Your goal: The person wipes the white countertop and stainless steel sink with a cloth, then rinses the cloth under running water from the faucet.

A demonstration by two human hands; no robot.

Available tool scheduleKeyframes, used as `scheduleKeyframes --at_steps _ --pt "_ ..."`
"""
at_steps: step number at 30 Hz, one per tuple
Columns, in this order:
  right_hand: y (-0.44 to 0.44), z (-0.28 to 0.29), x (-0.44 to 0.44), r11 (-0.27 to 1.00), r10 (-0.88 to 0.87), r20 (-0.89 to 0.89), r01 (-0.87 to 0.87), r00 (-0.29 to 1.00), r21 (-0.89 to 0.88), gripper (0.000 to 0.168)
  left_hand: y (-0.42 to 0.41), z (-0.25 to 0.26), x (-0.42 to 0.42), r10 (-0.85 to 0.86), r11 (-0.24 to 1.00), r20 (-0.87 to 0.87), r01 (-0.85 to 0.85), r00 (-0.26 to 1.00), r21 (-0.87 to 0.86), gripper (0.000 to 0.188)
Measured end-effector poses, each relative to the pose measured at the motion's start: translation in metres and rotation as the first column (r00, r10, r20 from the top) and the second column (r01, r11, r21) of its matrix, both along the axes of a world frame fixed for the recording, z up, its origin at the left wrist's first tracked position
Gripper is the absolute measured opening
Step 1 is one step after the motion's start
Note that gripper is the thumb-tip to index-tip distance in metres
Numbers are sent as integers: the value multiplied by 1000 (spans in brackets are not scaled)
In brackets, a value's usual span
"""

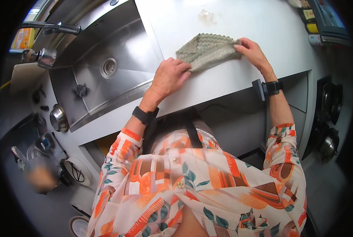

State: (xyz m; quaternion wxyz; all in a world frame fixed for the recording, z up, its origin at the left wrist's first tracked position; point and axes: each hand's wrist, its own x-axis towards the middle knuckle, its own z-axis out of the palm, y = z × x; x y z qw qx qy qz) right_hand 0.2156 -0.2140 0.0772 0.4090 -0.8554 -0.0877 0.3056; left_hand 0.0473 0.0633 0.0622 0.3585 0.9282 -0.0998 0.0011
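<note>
A grey-green cleaning cloth [210,53] with a scalloped edge lies folded on the white countertop [247,17], its far left corner turned over. My left hand [171,75] grips the cloth's near left corner, close to the sink's edge. At the opposite end, my right hand [253,54] pinches the right corner between thumb and fingers. Beyond the cloth, a wet brownish spill [207,17] marks the counter.
Left of the counter is a stainless steel sink [129,44] with a drain [108,67], a dark scrubber [81,90] and a faucet [63,28]. A metal bowl [58,118] stands beside it. Jars [310,20] line the far right. Pots [329,143] sit lower right.
</note>
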Motion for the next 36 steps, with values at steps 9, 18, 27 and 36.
scheduleKeyframes --at_steps 9,18,27,36 --pt "-44 -23 -35 965 250 414 -258 875 -36 25 7 -6 33 205 972 148 -220 967 88 21" --pt "-19 -11 -43 999 -33 365 38 930 -8 31 2 -17 66 260 938 -96 -228 961 260 22" --pt "13 3 1 942 165 365 -36 916 -334 20 -16 -8 74 176 947 106 -198 979 253 16" --pt "5 -13 25 998 -20 481 -9 876 59 14 7 -3 81 383 879 -146 -408 912 -246 16"
